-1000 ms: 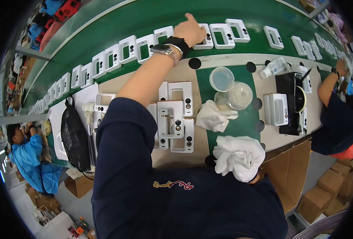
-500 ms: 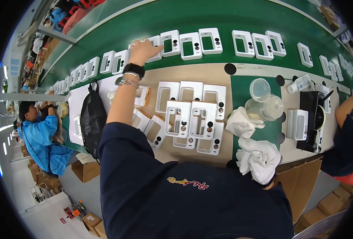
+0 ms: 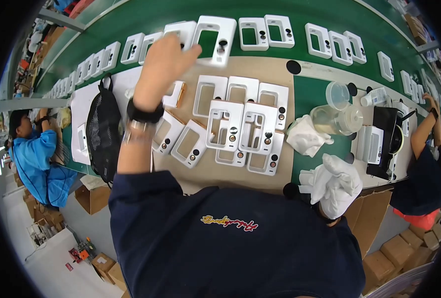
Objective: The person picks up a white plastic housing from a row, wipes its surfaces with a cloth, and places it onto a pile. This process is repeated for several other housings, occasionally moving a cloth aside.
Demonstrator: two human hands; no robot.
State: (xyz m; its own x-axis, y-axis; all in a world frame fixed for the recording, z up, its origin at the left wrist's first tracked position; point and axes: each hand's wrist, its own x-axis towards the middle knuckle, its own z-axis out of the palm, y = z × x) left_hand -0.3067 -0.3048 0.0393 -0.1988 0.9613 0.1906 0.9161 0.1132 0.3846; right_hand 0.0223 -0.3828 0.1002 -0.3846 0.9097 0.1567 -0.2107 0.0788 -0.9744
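Only one view here, the head camera looking straight down at a workbench beside a green conveyor belt (image 3: 146, 15).

The left hand (image 3: 168, 59) is stretched out over the near edge of the belt, fingers curled around a white plastic frame (image 3: 214, 37), a rectangular piece with a big window cut out and a small dark round bit at one end. The frame is up off the surface and tilted, a bit blurred, gripped along its left side. There's a black watch (image 3: 143, 113) on that wrist.

The right hand (image 3: 336, 186) is down by the body at the bench's near edge, in a white cloth glove. It looks bunched up, but I honestly can't tell if it's gripping anything.

On the tan mat (image 3: 205, 174) in the middle sits a loose pile of the same white frames (image 3: 240, 129), some overlapping. More frames sit in a row on the belt (image 3: 325, 39). To the right there's a crumpled white cloth (image 3: 306, 136), a clear plastic cup (image 3: 337, 94) and a clear jar (image 3: 337, 119). A black mesh bag (image 3: 103, 134) lies to the left. Other people are working at both ends.
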